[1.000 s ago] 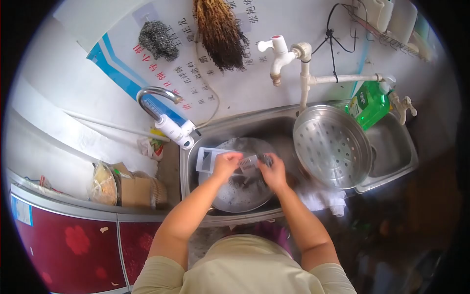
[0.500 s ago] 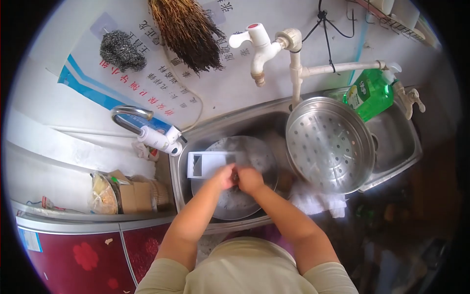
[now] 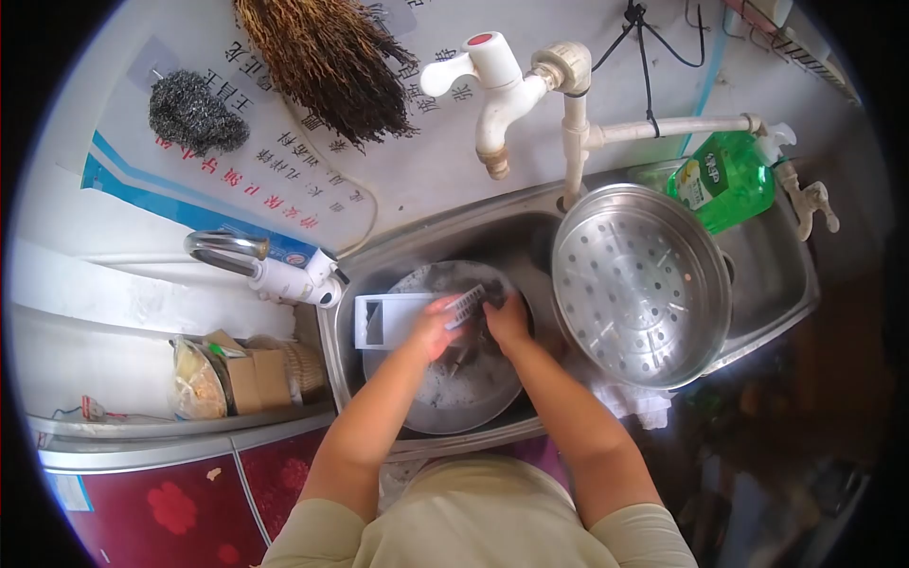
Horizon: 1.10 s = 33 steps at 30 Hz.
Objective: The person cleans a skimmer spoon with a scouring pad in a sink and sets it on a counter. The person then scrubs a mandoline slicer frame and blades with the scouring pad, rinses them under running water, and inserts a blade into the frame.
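Note:
A round metal basin (image 3: 464, 393) of cloudy water sits in the left sink bowl. Over it, my left hand (image 3: 435, 328) is closed on a small slotted piece (image 3: 466, 307), whose far end sticks out toward the right. My right hand (image 3: 508, 322) is beside that piece with its fingers curled; a dark thing shows at the fingertips, too small to make out. A white rectangular frame with an opening (image 3: 388, 322) lies at the basin's left edge, just left of my left hand.
A perforated steamer pan (image 3: 636, 293) rests over the sink's middle divider. Behind it stands a green soap bottle (image 3: 724, 185). A white tap (image 3: 502, 95) and a curved faucet (image 3: 284, 280) reach out near the sink. A cardboard box (image 3: 258, 381) stands left, a white cloth (image 3: 644, 402) below the pan.
My hands came together over the basin, then moved apart, and the slotted piece shows again in my left hand. The view has shifted, so the wall items appear further left.

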Motion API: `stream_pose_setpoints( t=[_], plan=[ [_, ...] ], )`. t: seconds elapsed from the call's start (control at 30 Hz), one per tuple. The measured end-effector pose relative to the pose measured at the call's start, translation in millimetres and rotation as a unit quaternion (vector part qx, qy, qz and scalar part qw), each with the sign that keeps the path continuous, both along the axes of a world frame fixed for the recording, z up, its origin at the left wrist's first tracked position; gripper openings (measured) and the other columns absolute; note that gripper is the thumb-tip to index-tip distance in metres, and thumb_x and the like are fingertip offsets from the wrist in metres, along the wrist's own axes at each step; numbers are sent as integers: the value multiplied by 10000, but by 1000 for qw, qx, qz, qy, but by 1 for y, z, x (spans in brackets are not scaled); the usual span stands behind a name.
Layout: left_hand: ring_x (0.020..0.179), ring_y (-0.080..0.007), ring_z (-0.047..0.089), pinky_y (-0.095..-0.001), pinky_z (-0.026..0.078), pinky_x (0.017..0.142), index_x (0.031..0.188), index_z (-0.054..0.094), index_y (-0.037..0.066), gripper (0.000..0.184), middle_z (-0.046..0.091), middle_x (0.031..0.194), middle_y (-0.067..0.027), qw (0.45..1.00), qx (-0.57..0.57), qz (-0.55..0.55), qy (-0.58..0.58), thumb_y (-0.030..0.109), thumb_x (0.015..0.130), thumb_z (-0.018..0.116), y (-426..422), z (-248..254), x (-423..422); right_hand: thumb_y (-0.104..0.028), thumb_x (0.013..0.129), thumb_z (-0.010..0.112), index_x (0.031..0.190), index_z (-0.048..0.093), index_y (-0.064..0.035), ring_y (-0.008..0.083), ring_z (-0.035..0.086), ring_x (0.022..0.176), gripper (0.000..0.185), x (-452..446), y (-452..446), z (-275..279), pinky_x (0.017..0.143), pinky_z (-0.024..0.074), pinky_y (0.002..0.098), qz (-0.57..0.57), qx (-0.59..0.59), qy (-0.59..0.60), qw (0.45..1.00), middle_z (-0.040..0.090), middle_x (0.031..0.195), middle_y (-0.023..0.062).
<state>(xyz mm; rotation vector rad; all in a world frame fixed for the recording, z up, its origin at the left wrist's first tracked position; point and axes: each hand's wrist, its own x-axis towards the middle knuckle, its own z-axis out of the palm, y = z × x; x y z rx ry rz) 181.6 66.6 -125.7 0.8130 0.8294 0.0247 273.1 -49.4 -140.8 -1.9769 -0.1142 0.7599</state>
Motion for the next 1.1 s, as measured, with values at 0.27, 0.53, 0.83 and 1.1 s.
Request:
stream_pose_setpoints(
  t=[0.27, 0.53, 0.83, 1.1],
  plan=[
    [1079, -264, 484, -405, 392, 920, 1237, 394, 20, 511, 488, 1183, -129, 998, 22, -53, -5, -104, 742, 388, 12, -5, -7, -78, 660, 612, 956, 534, 1, 357, 510, 962, 316, -10, 12, -14, 832, 411, 395, 72, 0, -235, 969, 542, 1005, 209],
    [1063, -254, 497, -394, 391, 935, 1218, 403, -10, 599, 503, 1149, -139, 998, 33, -59, 4, -163, 640, 361, 4, 23, -2, 13, 597, 551, 780, 558, -43, 353, 537, 824, 192, -9, 11, -4, 686, 447, 417, 246, 59, -248, 935, 563, 842, 168],
    [1069, -274, 491, -410, 390, 938, 1203, 393, -42, 538, 488, 1150, -157, 996, 45, -62, 40, -160, 679, 360, 0, 39, -1, -84, 647, 573, 705, 581, -44, 316, 592, 768, 71, -19, 11, 0, 671, 488, 410, 247, 64, -339, 906, 583, 772, 157],
    [1075, -282, 489, -413, 383, 941, 1228, 367, -33, 555, 475, 1169, -160, 997, 47, -55, 35, -138, 683, 375, 0, 46, -14, -76, 681, 513, 706, 602, -71, 318, 576, 715, 93, -26, 19, -9, 622, 455, 403, 280, 79, -389, 874, 579, 756, 155]
  ],
)
